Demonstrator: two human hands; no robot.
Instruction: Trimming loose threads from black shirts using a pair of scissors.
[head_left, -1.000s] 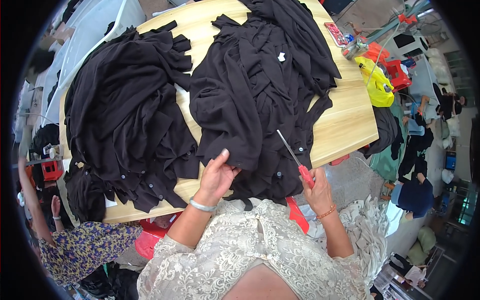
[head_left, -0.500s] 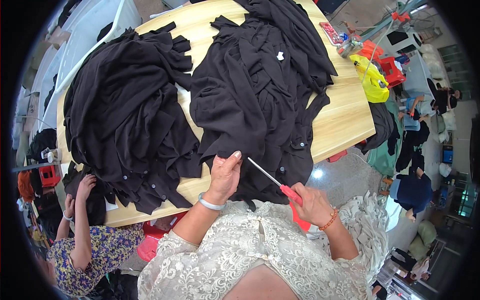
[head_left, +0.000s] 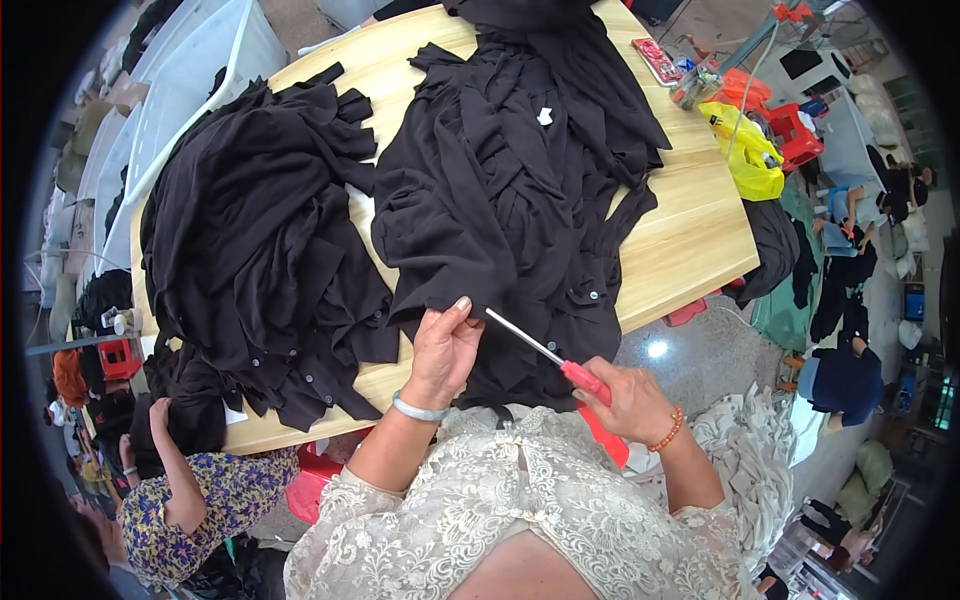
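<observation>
The left hand (head_left: 443, 345) pinches the near edge of a black cloth (head_left: 500, 180) on the table (head_left: 690, 230), while the right hand (head_left: 625, 400) grips red scissors (head_left: 560, 362), their tips touching it.

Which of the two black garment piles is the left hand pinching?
The right-hand pile: the left hand pinches its near edge; the left-side pile lies untouched.

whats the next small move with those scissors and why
Probably ease the scissors forward to the fabric edge pinched by the left hand. Their tips sit right beside that pinch on the black garment, and the right hand grips the red handles, so a snip there looks likely.
</observation>
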